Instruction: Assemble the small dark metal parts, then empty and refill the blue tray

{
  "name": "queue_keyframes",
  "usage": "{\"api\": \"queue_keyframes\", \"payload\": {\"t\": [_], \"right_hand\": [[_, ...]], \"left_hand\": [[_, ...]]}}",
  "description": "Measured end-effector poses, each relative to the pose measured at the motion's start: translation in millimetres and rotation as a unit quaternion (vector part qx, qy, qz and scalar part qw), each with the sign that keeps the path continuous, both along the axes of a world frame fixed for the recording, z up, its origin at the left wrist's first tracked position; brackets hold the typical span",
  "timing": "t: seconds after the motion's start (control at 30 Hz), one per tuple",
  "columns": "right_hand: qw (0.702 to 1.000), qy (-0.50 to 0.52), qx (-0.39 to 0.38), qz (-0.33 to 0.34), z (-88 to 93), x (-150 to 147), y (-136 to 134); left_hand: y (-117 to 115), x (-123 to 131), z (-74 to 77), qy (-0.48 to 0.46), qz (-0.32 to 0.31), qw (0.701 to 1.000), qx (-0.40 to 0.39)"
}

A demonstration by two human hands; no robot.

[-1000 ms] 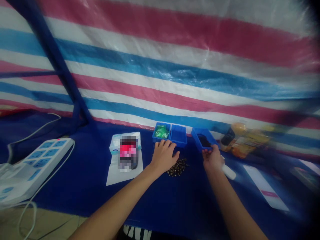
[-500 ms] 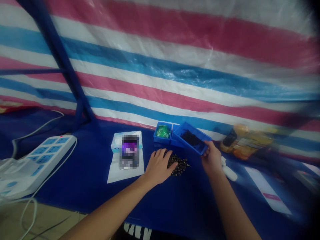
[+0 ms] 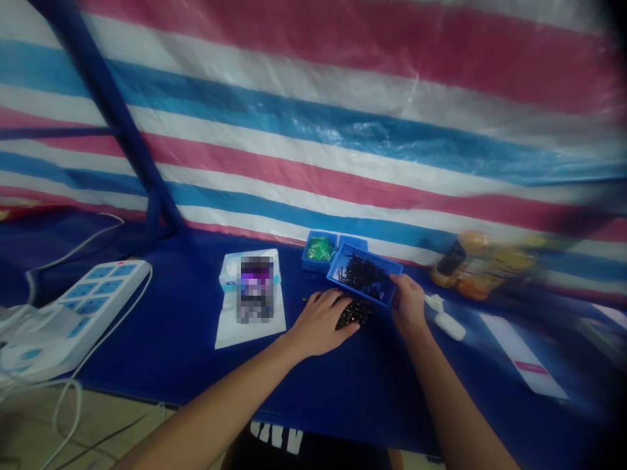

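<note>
A blue tray [image 3: 337,282] with dark, thin pieces inside is tilted above the table, its right end gripped by my right hand [image 3: 408,303]. Just below it lies a pile of small dark, shiny pieces [image 3: 353,316]. My left hand [image 3: 321,323] rests at the left side of this pile, fingers spread, palm down; its fingertips reach close to the tray's lower edge. A smaller blue box with green packets [image 3: 320,250] stands behind my left hand. Another blue box [image 3: 353,243] shows partly behind the held tray.
A phone with a blurred-out screen [image 3: 255,290] leans on a white-and-blue box [image 3: 228,271]. On the left lies a white power strip [image 3: 93,300] with cables. To the right are a white object [image 3: 449,326], orange-yellow bottles [image 3: 473,261] and a white card [image 3: 522,359].
The held tray has moved left and toward me, nearer the pile, and more of its dark contents shows. My right hand has moved with it. My left hand has shifted slightly.
</note>
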State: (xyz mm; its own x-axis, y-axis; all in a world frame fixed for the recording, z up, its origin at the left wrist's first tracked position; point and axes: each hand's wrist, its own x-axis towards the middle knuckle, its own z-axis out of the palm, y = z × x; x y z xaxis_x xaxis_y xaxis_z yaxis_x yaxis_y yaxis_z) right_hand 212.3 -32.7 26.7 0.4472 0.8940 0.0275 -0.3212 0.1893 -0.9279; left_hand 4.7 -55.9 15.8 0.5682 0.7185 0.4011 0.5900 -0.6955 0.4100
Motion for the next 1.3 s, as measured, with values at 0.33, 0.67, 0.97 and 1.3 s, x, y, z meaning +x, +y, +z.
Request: {"api": "queue_keyframes", "payload": {"t": [0.33, 0.67, 0.97, 1.3], "right_hand": [[0.998, -0.062, 0.002, -0.004, -8.7, -4, -4], [0.992, -0.118, 0.038, -0.005, -16.1, -7, -2], [0.970, -0.227, 0.085, -0.026, -10.7, -13, -7], [0.934, -0.340, 0.094, -0.065, -10.2, -16, -11]], "left_hand": [[8, -6, 12.8, -0.259, 0.118, 0.956, 0.065], [26, -6, 4.3, -0.319, 0.135, 0.934, -0.085], [24, -8, 1.8, -0.356, 0.129, 0.917, -0.123], [24, -9, 4.0, -0.365, 0.136, 0.914, -0.108]]}}
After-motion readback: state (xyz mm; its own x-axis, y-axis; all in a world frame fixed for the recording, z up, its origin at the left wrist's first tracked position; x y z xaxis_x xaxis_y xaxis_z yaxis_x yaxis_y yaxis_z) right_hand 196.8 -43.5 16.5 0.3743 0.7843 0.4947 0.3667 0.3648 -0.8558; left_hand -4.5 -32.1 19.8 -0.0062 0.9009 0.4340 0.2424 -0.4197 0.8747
